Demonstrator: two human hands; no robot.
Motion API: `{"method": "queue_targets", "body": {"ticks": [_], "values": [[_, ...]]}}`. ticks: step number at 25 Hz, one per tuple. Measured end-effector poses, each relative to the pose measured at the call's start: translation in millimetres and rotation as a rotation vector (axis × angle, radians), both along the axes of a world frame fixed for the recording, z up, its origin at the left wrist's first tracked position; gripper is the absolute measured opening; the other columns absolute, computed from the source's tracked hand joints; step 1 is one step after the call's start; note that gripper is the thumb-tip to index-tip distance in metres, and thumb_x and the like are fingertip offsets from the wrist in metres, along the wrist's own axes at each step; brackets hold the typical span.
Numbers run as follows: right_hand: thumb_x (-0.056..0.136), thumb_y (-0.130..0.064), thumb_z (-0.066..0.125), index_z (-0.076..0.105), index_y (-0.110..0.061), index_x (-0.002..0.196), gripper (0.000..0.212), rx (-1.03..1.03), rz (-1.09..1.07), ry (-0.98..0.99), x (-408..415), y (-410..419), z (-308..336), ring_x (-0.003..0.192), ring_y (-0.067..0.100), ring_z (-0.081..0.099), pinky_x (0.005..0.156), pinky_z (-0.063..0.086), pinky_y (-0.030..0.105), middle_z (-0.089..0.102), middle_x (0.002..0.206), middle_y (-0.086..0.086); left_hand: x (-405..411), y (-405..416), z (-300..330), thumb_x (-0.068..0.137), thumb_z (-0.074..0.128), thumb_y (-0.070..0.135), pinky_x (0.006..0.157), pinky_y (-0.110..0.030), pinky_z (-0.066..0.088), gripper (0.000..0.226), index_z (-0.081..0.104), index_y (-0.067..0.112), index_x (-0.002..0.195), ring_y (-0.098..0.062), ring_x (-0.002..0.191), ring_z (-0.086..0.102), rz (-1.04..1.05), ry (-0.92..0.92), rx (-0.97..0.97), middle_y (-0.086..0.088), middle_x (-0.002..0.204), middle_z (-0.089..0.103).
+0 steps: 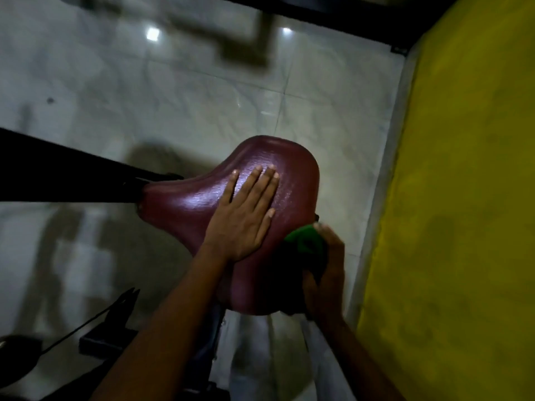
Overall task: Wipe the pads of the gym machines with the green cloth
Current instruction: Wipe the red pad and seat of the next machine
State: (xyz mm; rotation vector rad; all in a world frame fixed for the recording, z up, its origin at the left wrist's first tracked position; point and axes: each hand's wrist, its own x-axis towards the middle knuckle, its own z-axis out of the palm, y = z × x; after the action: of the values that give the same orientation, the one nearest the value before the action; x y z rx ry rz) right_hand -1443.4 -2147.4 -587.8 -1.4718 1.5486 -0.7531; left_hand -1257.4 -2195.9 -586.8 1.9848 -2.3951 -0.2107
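While the left hand (241, 219) lies flat with straight fingers on the maroon seat pad (231, 204), steadying it, the right hand (324, 273) grips the bunched green cloth (305, 244) against the pad's right edge, so wiping seems underway and should next sweep across the top.

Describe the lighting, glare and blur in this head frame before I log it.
Head view: dim overall; a glossy highlight sits on the maroon seat pad beside the flat left hand; two ceiling-light reflections glare on the tiled floor; the dark machine frame at top is smeared by motion blur; the right hand gripping the green cloth is shadowed and soft; wide-angle bending shows along the yellow wall.
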Motion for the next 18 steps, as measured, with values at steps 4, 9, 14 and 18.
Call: {"method": "queue_targets", "body": {"ticks": [4,9,14,18], "values": [[0.082,-0.008,0.060,0.054,-0.015,0.115,0.035,0.329,-0.171,-0.270,-0.3,-127.8,-4.1,0.097,0.013,0.060,0.086,0.049,0.021,0.061,0.101,-0.007,-1.8,-1.3,1.0,0.098,0.028,0.031,0.116,-0.050,0.015,0.057,0.027,0.005,0.148,-0.023,0.144,0.019,0.013,0.003,-0.009,-0.011,0.155,0.025],[0.081,-0.016,0.062,0.051,-0.025,0.107,0.030,0.457,-0.209,-0.293,-4.1,-110.8,-10.8,0.093,0.018,0.062,0.086,0.052,0.043,0.063,0.100,0.001,-3.3,-1.5,5.4,0.097,0.028,0.031,0.116,-0.052,0.016,0.057,0.030,0.005,0.147,-0.023,0.144,0.020,0.020,0.012,-0.014,-0.010,0.155,0.026],[0.084,-0.003,0.065,0.043,-0.032,0.121,0.051,0.505,-0.309,-0.438,-1.4,26.1,14.0,0.108,-0.004,0.057,0.088,0.049,0.018,0.056,0.117,-0.009,-1.8,-2.2,6.0,0.097,0.028,0.031,0.116,-0.053,0.015,0.057,0.028,0.005,0.148,-0.023,0.145,0.017,-0.001,-0.001,-0.011,-0.010,0.156,0.024],[0.075,-0.025,0.063,0.052,-0.020,0.111,0.039,0.443,-0.264,-0.264,-6.2,-29.8,-5.6,0.097,0.010,0.061,0.089,0.050,0.044,0.061,0.101,0.000,-3.7,-1.6,5.7,0.097,0.027,0.031,0.116,-0.053,0.015,0.057,0.027,0.005,0.148,-0.024,0.145,0.017,0.009,-0.003,-0.009,-0.010,0.156,0.023]]}}
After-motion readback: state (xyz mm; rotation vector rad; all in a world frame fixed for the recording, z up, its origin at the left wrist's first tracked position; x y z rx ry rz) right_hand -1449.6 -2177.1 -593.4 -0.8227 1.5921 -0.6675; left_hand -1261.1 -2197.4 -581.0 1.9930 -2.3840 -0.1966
